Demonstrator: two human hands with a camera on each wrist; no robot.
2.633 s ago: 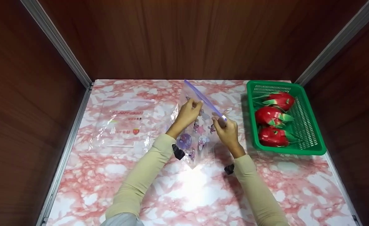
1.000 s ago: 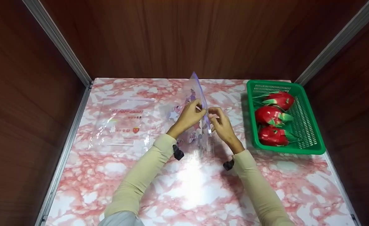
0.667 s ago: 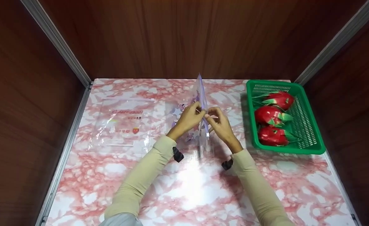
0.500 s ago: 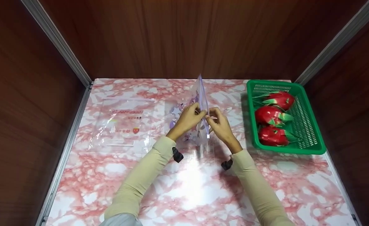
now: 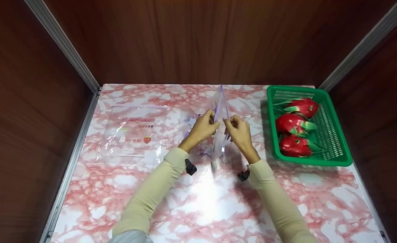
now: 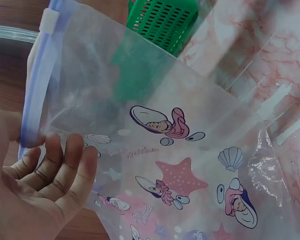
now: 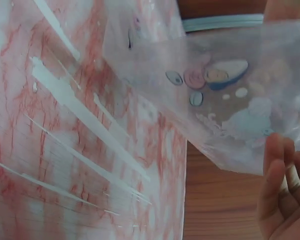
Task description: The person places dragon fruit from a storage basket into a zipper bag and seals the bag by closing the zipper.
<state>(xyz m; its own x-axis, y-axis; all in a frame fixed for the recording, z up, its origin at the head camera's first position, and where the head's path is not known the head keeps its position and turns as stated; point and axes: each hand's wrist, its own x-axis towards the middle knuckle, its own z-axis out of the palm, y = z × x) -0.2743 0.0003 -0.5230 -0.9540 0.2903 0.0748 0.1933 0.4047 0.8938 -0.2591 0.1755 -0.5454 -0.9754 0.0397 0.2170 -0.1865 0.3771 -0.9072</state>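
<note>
A clear zip bag [image 5: 222,106] with a purple slider edge and printed cartoon shells and starfish stands raised at mid-table, its mouth spread into a narrow gap. The left hand [image 5: 203,126] pinches the mouth's left side; in the left wrist view its thumb and fingers [image 6: 79,150] close over the purple strip. On the opposite side, the right hand [image 5: 240,131] pinches the other edge between thumb and forefinger. The white slider [image 6: 49,21] sits at the strip's end nearest the person. Only prints and the surroundings show through the bag [image 7: 215,100].
Another clear zip bag [image 5: 147,139], printed with a strawberry and red lettering, lies flat at the left. A green basket [image 5: 335,135] at the right holds three red dragon fruits [image 5: 290,124]. Dark wood panels [image 5: 198,44] wall in the marbled table [image 5: 171,212].
The bag has swung from a slant to nearly edge-on. Both hands came together at its strip, then the right hand drew a little rightward and the mouth parted.
</note>
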